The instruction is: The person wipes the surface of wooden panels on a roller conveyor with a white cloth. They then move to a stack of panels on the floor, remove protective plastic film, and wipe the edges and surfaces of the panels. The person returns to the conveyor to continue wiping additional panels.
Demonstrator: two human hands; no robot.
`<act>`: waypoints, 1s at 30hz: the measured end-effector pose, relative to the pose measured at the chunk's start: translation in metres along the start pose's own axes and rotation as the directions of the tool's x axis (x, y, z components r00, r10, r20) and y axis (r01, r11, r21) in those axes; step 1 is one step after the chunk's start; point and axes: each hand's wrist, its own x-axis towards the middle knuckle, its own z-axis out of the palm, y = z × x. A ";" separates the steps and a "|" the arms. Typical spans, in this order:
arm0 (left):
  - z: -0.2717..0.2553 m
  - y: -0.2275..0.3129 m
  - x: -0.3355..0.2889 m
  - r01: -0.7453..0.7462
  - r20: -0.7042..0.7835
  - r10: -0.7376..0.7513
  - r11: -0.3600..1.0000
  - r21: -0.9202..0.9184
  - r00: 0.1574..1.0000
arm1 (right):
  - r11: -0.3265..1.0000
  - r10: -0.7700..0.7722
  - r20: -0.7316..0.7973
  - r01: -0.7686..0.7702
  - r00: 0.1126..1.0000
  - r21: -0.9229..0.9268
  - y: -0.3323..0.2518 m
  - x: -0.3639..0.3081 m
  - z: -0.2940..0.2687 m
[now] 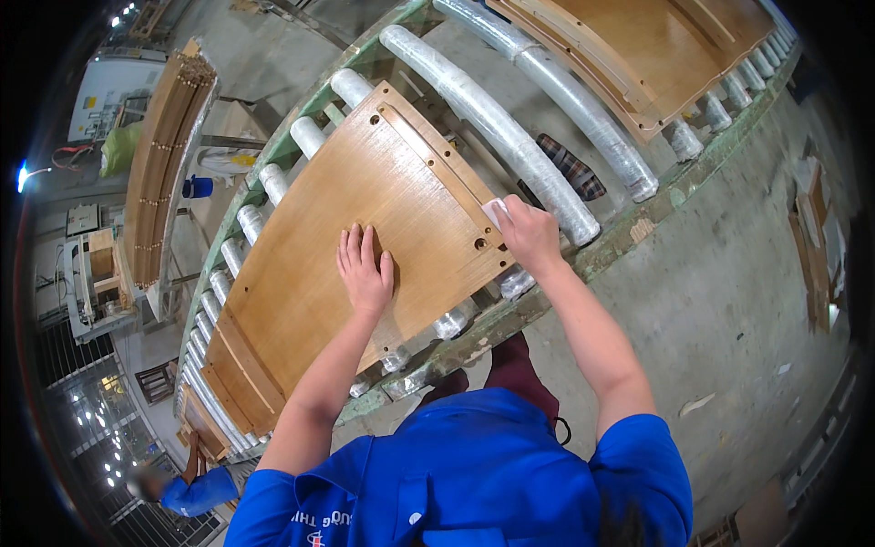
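A wide brown wooden panel [310,246] with strips and drilled holes along two ends lies in front of me on plastic-wrapped rollers. My left hand [366,273] rests flat on its face, fingers stretched out. At the panel's right edge, near the strip [437,164] with the holes, my right hand [529,235] is closed on a small white pad [496,211]. The pad touches the edge by the corner; most of it is hidden under my fingers, so its exact kind cannot be told.
The rollers [492,100] sit in a green frame [583,239]. Another panel [674,55] lies further along at the upper right. Left of the line stands a stack of wooden strips [169,164]. A co-worker in blue [199,490] bends at the lower left. Boards [814,237] lean at far right.
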 end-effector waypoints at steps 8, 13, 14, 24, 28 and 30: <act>-0.003 -0.002 -0.003 0.021 -0.003 -0.021 1.000 0.012 1.000 | 0.992 0.106 0.088 -0.111 0.991 0.064 0.005 -0.033 -0.024; -0.005 -0.001 0.001 0.023 0.002 -0.023 1.000 -0.012 1.000 | 0.085 0.288 0.540 -0.583 0.791 0.808 0.024 -0.005 -0.040; -0.008 -0.004 0.001 0.039 -0.005 -0.039 0.999 -0.015 0.999 | -0.219 0.175 0.656 -0.621 0.734 0.753 0.020 0.011 -0.043; -0.013 -0.010 0.001 0.074 -0.023 -0.077 0.993 -0.093 0.997 | 0.688 0.200 0.304 -0.355 0.931 0.633 -0.032 0.200 0.086; -0.014 -0.010 0.001 0.090 -0.002 -0.091 0.987 -0.133 0.996 | 0.973 -0.029 0.095 0.006 0.995 0.230 -0.031 0.233 0.115; -0.015 -0.012 0.001 0.107 0.005 -0.108 0.986 -0.130 0.994 | 0.998 0.030 0.153 -0.037 0.988 0.041 -0.037 0.241 0.122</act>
